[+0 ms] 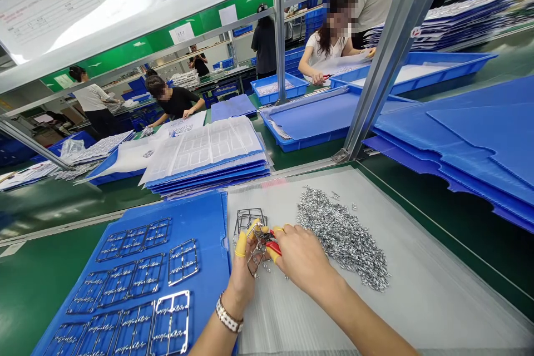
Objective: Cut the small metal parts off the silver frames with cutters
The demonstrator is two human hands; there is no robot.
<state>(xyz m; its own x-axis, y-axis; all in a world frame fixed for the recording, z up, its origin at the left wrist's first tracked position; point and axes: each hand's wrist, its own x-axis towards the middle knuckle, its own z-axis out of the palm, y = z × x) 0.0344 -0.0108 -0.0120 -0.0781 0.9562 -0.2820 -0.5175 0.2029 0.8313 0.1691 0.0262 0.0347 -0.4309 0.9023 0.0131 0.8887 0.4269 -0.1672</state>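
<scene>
Wrists [233,303] turned inward, left hand [243,272] grasps a metal frame [255,250], right hand [302,260] clenches red-handled cutters [274,247].

Red-handled cutters [274,247] mostly hidden, held frame [250,218] partly hidden

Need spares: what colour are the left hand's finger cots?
The finger cots on the left hand are yellow, best seen in the head view.
</scene>
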